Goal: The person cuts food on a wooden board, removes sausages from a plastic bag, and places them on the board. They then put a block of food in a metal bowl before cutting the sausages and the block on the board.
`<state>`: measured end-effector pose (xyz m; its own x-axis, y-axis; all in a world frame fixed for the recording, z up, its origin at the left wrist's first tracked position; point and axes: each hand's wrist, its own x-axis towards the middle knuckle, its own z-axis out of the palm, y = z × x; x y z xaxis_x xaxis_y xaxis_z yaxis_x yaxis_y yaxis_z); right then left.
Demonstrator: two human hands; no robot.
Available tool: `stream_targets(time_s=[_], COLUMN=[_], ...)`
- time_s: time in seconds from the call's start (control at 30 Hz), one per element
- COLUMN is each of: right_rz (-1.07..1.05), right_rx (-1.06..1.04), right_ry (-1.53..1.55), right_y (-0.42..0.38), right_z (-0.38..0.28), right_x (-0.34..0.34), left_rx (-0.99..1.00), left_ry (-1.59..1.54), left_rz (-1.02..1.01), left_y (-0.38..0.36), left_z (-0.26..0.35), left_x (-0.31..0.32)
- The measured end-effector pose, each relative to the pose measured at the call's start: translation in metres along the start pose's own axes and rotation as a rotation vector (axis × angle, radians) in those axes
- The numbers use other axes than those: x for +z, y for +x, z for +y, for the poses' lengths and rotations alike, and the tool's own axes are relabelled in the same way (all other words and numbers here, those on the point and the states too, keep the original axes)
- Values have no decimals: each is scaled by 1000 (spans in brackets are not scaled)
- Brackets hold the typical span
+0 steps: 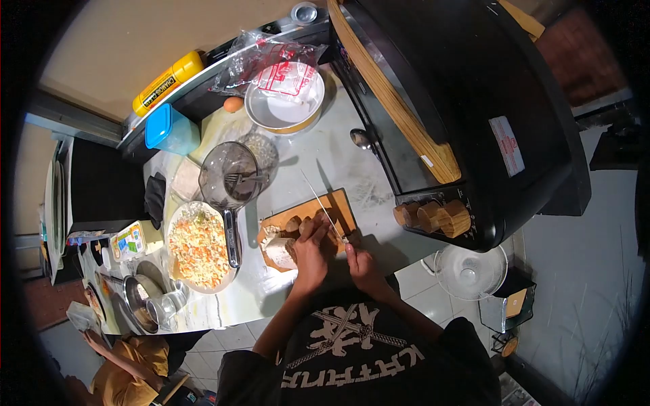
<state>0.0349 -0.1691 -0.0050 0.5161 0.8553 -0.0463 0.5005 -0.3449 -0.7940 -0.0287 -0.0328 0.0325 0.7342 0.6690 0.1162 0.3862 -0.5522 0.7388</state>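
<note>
My right hand (365, 268) is closed around the handle of a knife (323, 210). Its long thin blade slants up and to the left across a wooden cutting board (343, 206). My left hand (313, 254) is on the board left of the blade, fingers bent down over a brown piece of food that they partly hide. Beside those fingers lie brown rounded pieces (292, 224), perhaps mushrooms. A pale block of food (278, 252) with a brown end sits at the board's left edge.
Left of the board are a plate of chopped orange and white food (198, 247) and a clear handled jug (229, 174) with a fork inside. Behind are a round pan (284, 120) and an egg (233, 104). A large black oven (467, 122) borders the right. Another person (132, 365) stands lower left.
</note>
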Motion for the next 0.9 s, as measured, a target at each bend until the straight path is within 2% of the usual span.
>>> stream_targets(time_s=[0.07,0.43,0.57,0.67,0.77,0.9], right_rz=[-7,35,55,-3,115,2], right_rx=[294,387,393,455,359,446], right_ry=[231,224,231,203,236,199], right_y=[5,7,7,6,9,10], right_z=[-11,-20,-18,-17,-24,-23], right_x=[-5,-3,-1,0,-3,-3], left_rx=[-6,-54,-3,-10,-23,-15], left_ry=[-13,-76,-76,-60,-48,5], left_rz=[-18,-41,-21,-33,-33,-35], left_y=[-1,-5,-5,-5,-4,-4], left_z=[2,-5,-8,-8,-8,-9], left_x=[-2,5,5,4,6,6])
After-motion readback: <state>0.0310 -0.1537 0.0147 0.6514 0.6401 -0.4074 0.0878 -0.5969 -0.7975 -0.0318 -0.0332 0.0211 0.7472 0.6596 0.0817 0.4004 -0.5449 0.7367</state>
